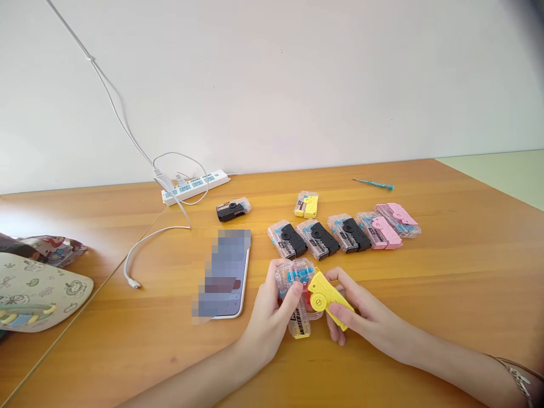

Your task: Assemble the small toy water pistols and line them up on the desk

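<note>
A toy water gun (305, 309) with a see-through body and a yellow grip is held between both hands, low over the table. My left hand (262, 323) is closed around the clear body, its thumb pressed near the blue and red inner parts. Fingers of my right hand (372, 320) pinch the yellow grip (334, 303), which is swung out at an angle from the body. Just beyond the hands lies a row of folded water guns: three with black grips (323, 241) and two with pink grips (385, 232).
Behind the row lie a yellow water gun (306, 205) and a black one (233, 209). A phone (227, 277) rests left of my hands. Farther off are a white power strip (196, 186), a charging cable (132, 254), a teal screwdriver (376, 184) and a patterned pale item (42, 292).
</note>
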The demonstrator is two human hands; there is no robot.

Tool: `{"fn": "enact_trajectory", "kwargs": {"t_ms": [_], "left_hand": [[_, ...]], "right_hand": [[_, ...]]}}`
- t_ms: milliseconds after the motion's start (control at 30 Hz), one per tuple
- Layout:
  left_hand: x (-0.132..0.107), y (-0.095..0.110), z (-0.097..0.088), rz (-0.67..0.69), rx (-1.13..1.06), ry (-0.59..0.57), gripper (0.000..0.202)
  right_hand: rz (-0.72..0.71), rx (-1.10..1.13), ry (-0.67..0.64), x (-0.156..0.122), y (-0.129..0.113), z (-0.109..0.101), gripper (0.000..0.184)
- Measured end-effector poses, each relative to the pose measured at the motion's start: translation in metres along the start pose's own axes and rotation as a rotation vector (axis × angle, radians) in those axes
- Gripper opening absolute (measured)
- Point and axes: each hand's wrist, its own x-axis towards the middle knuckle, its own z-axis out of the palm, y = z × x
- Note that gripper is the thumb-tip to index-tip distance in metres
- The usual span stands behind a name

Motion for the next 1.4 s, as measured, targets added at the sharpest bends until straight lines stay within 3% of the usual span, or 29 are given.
{"fn": "enact_trajectory", "kwargs": {"t_ms": [367,600,867,1133,1400], "left_hand": [[-0.003,-0.006,-0.002,0.033,0.3,-0.054,0.018],[-0.003,-0.006,-0.002,0.036,0.334,-0.056,0.022],[-0.005,-0.001,-0.005,0.041,0.557,-0.117,0.03],[-0.007,-0.005,-0.007,0.066,0.46,-0.155,0.038],[-0.003,0.01,-0.012,0.111,0.254,-0.397,0.045]], "right_hand": [[0.06,-0.161,-0.034,-0.001,-0.011,-0.001,0.028],[0.034,-0.153,-0.036,-0.001,-0.011,-0.002,0.025],[0.005,-0.133,0.016,-0.004,-0.005,0.0,0.025],[-0.067,-0.159,0.124,-0.005,-0.002,0.002,0.028],[-0.035,0.074,0.15,-0.002,0.0,-0.002,0.026]]}}
